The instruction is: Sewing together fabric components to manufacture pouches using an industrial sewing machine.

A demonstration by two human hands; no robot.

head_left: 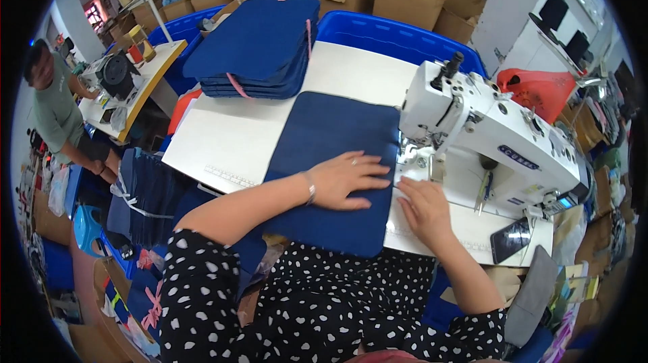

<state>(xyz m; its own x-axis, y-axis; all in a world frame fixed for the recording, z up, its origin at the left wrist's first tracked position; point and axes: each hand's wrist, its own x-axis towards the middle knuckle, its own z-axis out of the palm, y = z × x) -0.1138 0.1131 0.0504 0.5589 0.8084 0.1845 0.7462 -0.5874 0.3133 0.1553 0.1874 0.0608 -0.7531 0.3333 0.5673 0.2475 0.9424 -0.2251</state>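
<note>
A navy blue fabric panel (324,133) with rounded corners lies flat on the white sewing table, its right edge beside the needle area of a white sewing machine (499,140). My left hand (347,182) rests palm down on the panel, fingers spread, with a ring and a bracelet showing. Close to the panel's right edge, just in front of the presser foot, my right hand (425,209) lies on the machine bed with fingers stretched out. No object shows in either hand. The needle tip is too small to make out.
A tied stack of navy panels (253,45) sits at the table's far left. Beyond are blue bins (405,33) and cardboard boxes (408,0). A phone (510,240) and tweezers (483,194) lie right. Another bundle (145,194) hangs lower left; a person (57,106) works at far left.
</note>
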